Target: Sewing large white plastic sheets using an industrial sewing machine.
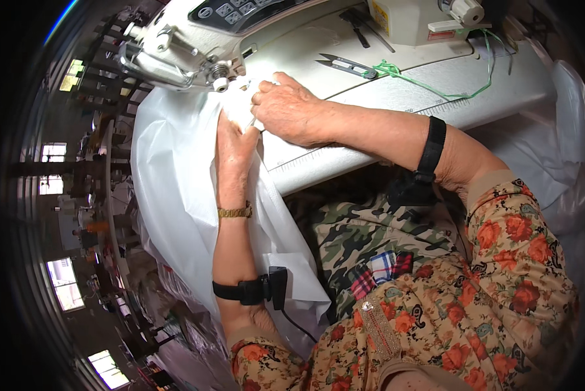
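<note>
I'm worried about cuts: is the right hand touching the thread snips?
Apart: the head view shows white machine surface between the right hand and the thread snips.

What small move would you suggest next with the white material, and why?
Perhaps smooth the white material flat before feeding more: left hand and right hand are both on it near the sewing machine, and its hanging part shows folds.
</note>
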